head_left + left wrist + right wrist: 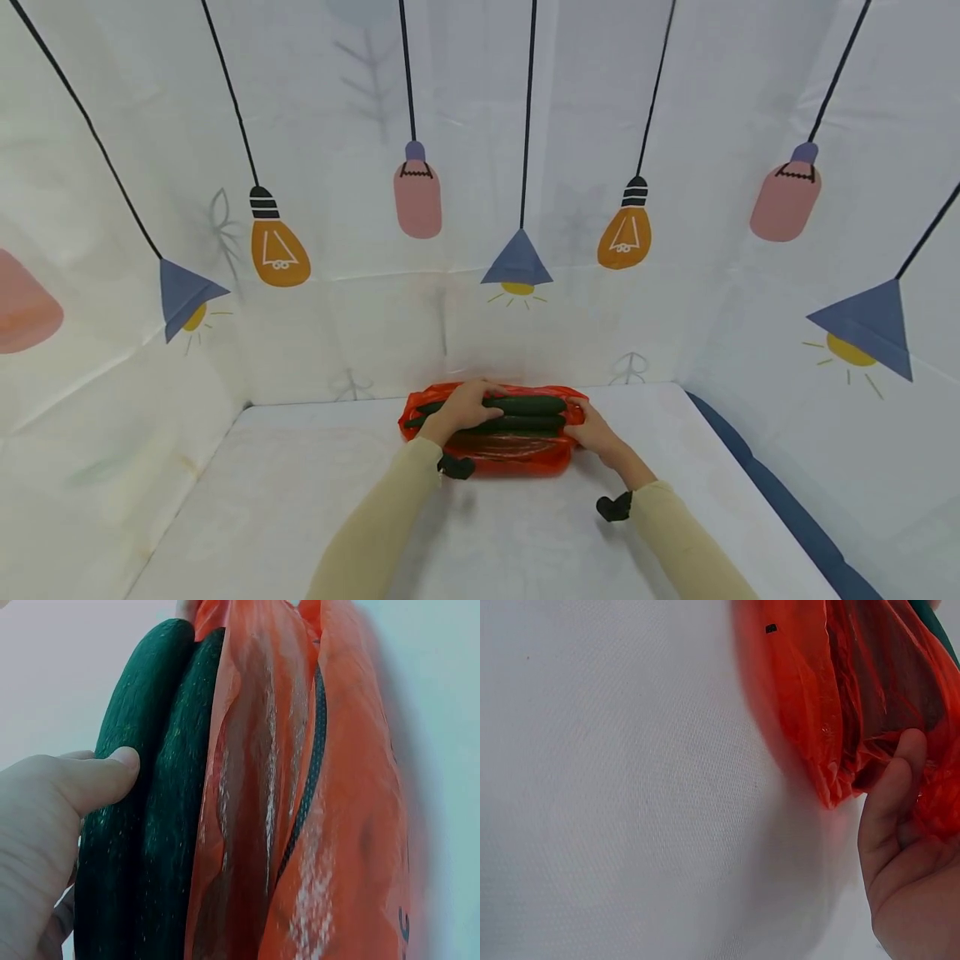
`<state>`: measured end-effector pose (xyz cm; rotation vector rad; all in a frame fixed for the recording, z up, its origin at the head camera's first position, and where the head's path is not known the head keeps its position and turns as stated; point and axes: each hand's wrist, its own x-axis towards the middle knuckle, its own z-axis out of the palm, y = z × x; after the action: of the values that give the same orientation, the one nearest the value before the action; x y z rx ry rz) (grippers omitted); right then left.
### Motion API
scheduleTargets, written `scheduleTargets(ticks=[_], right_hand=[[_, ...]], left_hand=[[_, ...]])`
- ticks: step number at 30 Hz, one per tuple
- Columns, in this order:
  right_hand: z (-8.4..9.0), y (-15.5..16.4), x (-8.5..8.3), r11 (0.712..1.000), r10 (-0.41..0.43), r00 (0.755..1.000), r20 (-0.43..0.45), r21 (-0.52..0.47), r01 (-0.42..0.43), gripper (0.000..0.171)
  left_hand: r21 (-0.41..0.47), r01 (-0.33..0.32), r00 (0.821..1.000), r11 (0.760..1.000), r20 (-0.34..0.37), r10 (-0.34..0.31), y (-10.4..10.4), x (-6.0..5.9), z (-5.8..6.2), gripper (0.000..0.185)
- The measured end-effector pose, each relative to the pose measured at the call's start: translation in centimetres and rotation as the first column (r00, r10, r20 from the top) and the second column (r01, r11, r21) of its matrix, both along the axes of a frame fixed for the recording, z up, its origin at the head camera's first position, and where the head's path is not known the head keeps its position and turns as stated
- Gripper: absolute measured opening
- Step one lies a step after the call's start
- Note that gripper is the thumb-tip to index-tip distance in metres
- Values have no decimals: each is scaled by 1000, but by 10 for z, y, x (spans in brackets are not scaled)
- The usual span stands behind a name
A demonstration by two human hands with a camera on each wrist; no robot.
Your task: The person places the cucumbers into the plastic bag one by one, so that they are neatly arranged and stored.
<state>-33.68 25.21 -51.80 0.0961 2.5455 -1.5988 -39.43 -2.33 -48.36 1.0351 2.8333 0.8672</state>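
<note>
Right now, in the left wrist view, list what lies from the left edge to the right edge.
Left hand → two dark green cucumbers gripped by its thumb → orange plastic bag → white table surface.

Head view high, looking down; wrist views close (sharing orange bag (491,446)).
</note>
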Motion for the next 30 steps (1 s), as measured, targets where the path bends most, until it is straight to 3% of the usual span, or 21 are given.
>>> scheduleTargets(ticks=[8,17,25,30], right_hand=[[-2,0,1,1000,-1,1000,0,5,1,64],[-2,2,4,1000,2,1000,-13,-5,-2,64],[2,8,10,1000,19,999,-38,4,-18,68],[15,14,15,995,60,992,-113,82,-51,52]], left_hand=[[72,-42,998,997,51,39,-24,5,-1,37],[176,-106,994,979,36,101,-58,8,-3,33],[246,-169,986,954,34,166,-105,16,-11,28],[229,-217,976,949,17,219,-147,23,-15,23]])
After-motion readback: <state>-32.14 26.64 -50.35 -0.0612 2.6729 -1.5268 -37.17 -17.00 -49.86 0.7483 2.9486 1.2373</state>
